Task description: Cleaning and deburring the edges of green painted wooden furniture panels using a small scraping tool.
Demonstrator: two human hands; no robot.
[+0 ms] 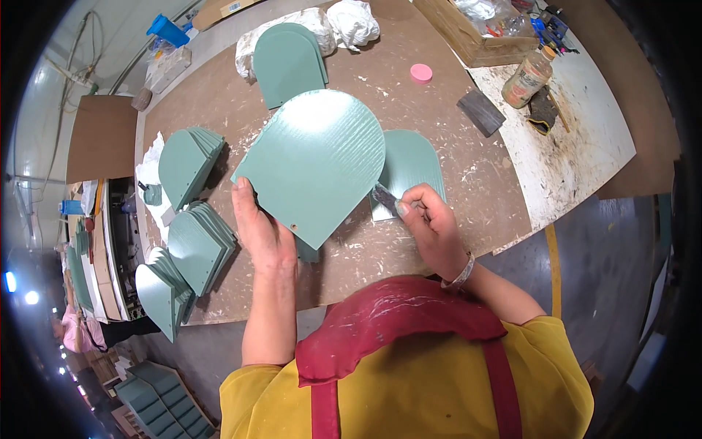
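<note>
My left hand (262,227) grips a green round-topped panel (322,157) by its lower left edge and holds it tilted above the table. A small hole shows near the panel's lower corner. In my right hand (433,223) a small dark grey strip of sandpaper (384,196) is pinched between thumb and fingers. Its tip meets, or nearly meets, the panel's right edge. Partly hidden behind the held panel lies another green panel (413,164). Farther back, a couple of matching panels (287,66) lean on a white wrapped bundle (322,29).
Fanned stacks of green panels (197,245) stand along the table's left side. On the brown tabletop (468,197) are a pink disc (420,73) and a dark sheet (480,113). A bottle (528,77), a dark glove (542,111) and a wooden box (482,44) sit at the right.
</note>
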